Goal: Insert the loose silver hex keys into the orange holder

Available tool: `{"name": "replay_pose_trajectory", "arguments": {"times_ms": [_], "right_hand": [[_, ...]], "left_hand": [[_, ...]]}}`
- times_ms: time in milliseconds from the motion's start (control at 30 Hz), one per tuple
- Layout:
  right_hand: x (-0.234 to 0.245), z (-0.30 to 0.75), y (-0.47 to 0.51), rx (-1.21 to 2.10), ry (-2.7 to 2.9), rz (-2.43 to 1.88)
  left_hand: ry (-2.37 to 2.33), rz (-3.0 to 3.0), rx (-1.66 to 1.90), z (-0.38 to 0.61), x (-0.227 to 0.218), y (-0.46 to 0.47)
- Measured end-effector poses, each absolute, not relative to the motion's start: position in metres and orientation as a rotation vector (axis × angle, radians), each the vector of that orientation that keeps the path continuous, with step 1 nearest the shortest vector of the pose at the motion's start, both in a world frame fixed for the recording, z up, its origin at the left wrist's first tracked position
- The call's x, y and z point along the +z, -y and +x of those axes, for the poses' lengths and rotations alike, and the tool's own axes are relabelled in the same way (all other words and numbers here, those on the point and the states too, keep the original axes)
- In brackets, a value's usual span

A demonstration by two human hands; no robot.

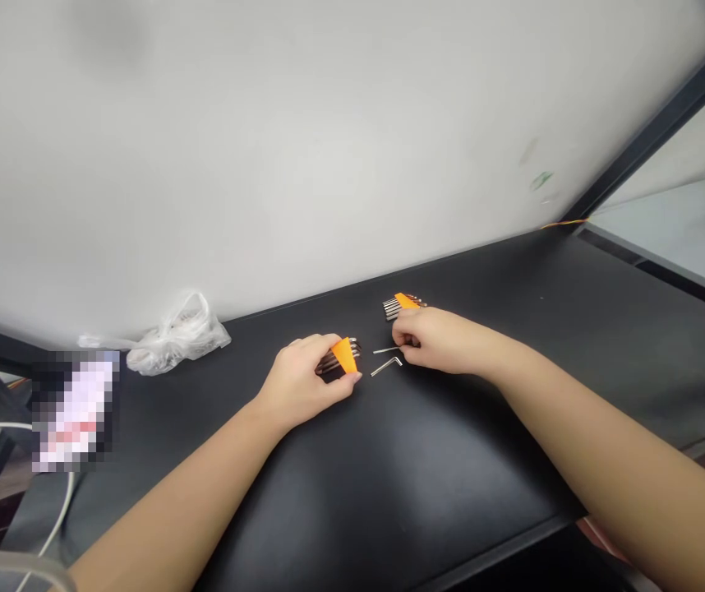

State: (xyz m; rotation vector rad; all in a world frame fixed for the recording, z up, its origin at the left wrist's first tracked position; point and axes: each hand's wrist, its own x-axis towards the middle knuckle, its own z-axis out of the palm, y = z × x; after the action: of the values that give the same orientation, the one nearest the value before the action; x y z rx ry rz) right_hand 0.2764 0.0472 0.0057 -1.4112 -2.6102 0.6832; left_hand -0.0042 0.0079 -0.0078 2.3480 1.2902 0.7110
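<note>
Left hand (304,384) — gripping orange hex-key set (341,357); right hand (432,339) — at loose keys (386,361)

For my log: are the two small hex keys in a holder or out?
Out: the two hex keys lie loose on the black tabletop between the left hand and right hand, apart from both orange holders.

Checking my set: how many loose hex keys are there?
2: the upper hex key and lower hex key, both between the left hand and right hand; more may hide under the right hand.

Left hand (303,382) on hex-key set (340,358)
</note>
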Motion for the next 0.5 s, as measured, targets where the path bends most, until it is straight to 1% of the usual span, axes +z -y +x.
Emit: {"name": "replay_pose_trajectory", "arguments": {"times_ms": [100, 200, 367, 500], "right_hand": [[0.002, 0.277, -0.045, 0.611, 2.604, -1.461], [0.003, 0.276, -0.043, 0.608, 2.585, -1.392], [0.019, 0.264, -0.032, 0.713, 2.52, -1.085], [0.025, 0.255, -0.023, 0.653, 2.487, -0.911]], "left_hand": [[-1.291, 2.345, 0.714, -0.005, -0.008, -0.008], [-1.295, 2.345, 0.728, -0.005, -0.008, -0.008], [-1.307, 2.34, 0.752, -0.006, -0.007, -0.008], [-1.3, 2.336, 0.74, -0.005, -0.006, -0.008]]}}
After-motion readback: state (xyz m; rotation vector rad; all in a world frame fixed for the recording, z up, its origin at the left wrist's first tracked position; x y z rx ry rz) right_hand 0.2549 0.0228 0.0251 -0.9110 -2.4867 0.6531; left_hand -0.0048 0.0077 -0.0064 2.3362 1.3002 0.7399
